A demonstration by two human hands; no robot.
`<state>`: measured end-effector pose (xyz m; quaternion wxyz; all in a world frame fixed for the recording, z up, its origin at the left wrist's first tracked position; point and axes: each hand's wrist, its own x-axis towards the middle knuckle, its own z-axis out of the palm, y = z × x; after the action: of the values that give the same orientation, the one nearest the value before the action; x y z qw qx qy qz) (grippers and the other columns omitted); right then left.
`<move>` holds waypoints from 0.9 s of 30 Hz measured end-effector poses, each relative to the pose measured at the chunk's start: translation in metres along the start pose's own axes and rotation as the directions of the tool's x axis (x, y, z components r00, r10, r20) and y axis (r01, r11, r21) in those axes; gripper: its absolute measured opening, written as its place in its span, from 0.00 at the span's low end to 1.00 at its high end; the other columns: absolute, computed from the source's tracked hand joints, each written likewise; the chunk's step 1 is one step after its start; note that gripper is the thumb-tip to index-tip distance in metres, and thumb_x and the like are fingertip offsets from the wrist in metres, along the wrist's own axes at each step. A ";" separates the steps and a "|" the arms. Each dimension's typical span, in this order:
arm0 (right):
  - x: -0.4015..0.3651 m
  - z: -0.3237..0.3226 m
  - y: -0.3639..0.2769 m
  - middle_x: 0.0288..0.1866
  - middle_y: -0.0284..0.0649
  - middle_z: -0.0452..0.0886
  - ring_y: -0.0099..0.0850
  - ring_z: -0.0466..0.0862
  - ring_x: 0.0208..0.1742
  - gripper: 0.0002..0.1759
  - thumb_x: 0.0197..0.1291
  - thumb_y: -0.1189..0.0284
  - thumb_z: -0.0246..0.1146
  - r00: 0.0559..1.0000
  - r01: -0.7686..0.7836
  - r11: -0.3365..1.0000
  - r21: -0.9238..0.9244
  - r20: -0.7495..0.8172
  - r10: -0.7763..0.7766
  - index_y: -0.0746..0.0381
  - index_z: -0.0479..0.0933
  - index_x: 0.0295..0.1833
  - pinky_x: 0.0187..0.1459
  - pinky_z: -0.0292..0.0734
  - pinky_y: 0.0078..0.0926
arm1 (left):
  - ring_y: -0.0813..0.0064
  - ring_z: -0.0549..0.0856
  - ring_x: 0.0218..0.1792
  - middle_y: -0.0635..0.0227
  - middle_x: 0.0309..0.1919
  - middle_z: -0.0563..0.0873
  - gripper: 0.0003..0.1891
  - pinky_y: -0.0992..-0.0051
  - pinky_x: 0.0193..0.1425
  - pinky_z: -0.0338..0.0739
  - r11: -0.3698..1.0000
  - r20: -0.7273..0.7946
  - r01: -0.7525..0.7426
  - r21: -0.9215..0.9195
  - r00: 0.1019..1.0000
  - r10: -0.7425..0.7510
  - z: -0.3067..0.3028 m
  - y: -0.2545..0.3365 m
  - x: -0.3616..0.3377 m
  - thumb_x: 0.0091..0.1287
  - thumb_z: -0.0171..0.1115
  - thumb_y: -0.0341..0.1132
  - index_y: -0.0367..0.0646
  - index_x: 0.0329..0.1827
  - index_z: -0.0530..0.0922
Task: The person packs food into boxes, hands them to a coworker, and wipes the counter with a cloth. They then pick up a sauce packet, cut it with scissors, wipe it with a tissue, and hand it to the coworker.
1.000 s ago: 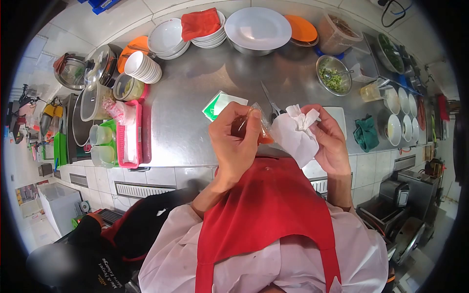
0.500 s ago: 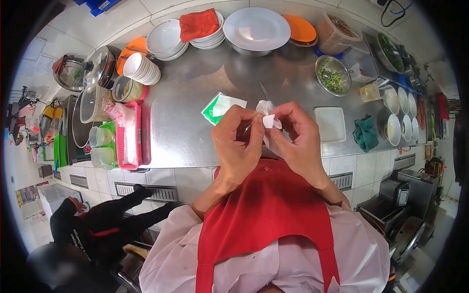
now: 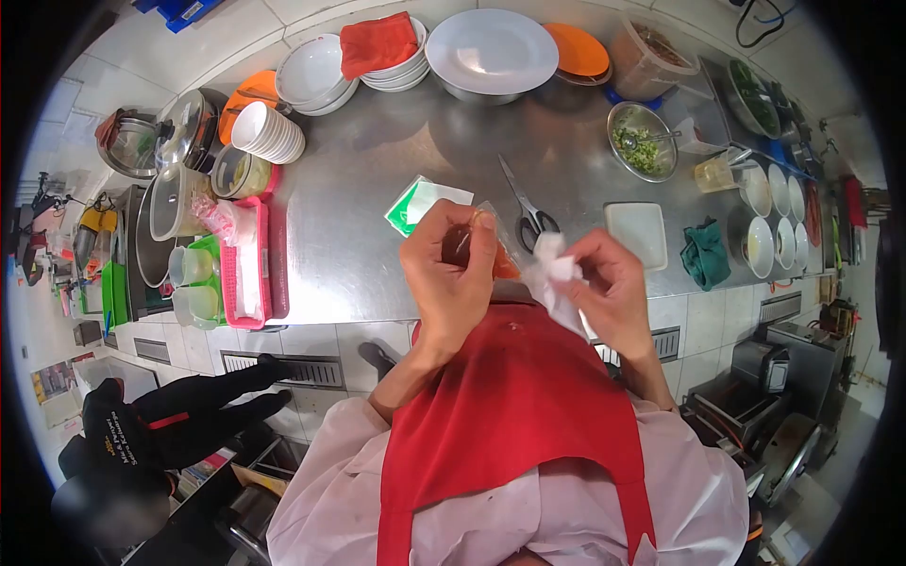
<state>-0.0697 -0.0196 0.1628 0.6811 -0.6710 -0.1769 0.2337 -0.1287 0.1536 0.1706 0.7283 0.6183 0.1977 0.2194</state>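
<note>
My left hand (image 3: 445, 264) pinches the edge of a small clear plastic bag (image 3: 504, 260) with something orange in it; the fingers hide part of it. A crumpled white tissue (image 3: 557, 269) is gripped in my right hand (image 3: 609, 283), a little apart from the left. Black-handled scissors (image 3: 525, 200) lie on the steel table just beyond the bag, blades pointing away. Left of them, a green and white packet (image 3: 425, 202) lies flat, partly behind my left hand.
Across the steel table (image 3: 349, 217), a pink tray (image 3: 261, 274) and white cups (image 3: 269, 132) stand left. White bowls (image 3: 316, 75) and a large white plate (image 3: 491, 49) line the back. Right are chopped greens (image 3: 642, 151), a white tray (image 3: 635, 236) and a green cloth (image 3: 706, 255). A person (image 3: 142, 424) is at lower left.
My hands have moved apart, the right one going right with the white tissue. The bag with orange contents and the scissors now show between them. The person at lower left has shifted.
</note>
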 end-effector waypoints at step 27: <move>0.012 -0.026 0.024 0.53 0.42 0.82 0.29 0.84 0.54 0.14 0.70 0.79 0.55 0.974 -0.176 0.779 0.602 -0.010 0.228 0.65 0.72 0.59 0.57 0.80 0.29 | 0.66 0.84 0.54 0.56 0.55 0.80 0.18 0.66 0.56 0.83 0.635 0.208 0.477 -0.608 0.867 -0.453 -0.015 -0.022 0.024 0.79 0.44 0.41 0.36 0.60 0.72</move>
<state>-0.0470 -0.0351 0.1373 0.8352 -0.4463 0.0066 0.3213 -0.1158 0.1765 0.1461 0.9294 0.2632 0.2499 0.0675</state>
